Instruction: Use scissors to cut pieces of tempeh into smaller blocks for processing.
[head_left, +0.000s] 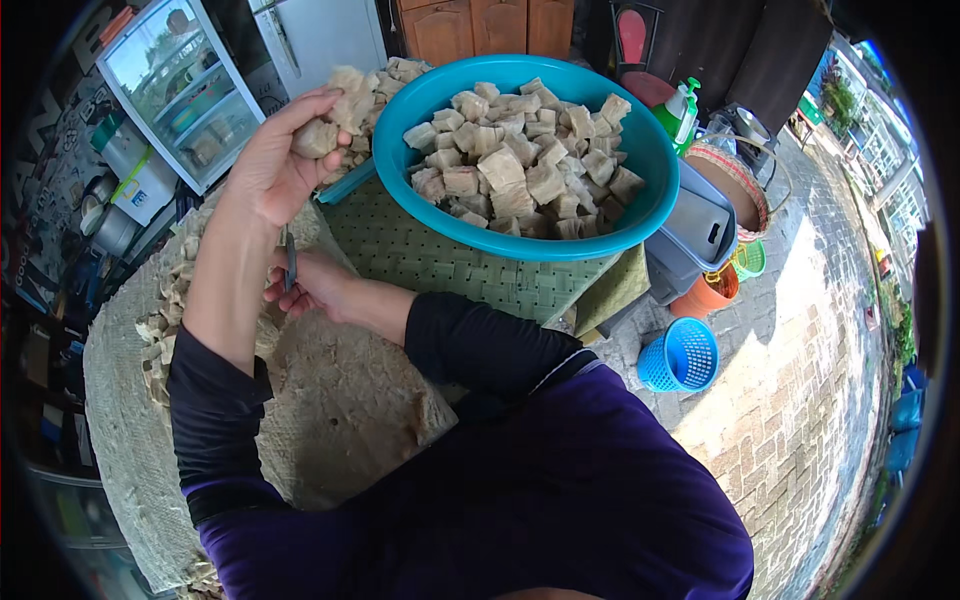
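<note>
Up at the left, my left hand (277, 161) grips pieces of beige fibrous material, probably mineral wool: a small chunk (315, 139) near the fingers and a ragged tuft (351, 99) above it. Lower down, my right hand (319, 281) is closed around a thin grey tool (290, 259), perhaps a knife; its full shape is hidden. Both hands are over a large beige fibrous slab (352, 390). Cut cubes (161, 345) lie along its left part, partly behind my left forearm. Ahead stands a teal oval basin (525, 251) holding many similar cubes (517, 165).
Under the basin is a green woven surface (450, 244). More chunks (397, 75) are heaped behind my left hand. To the right are a grey plastic bin (694, 217), a blue perforated basket (679, 356) and a green spray bottle (679, 116). A glass-door cabinet (180, 90) stands left.
</note>
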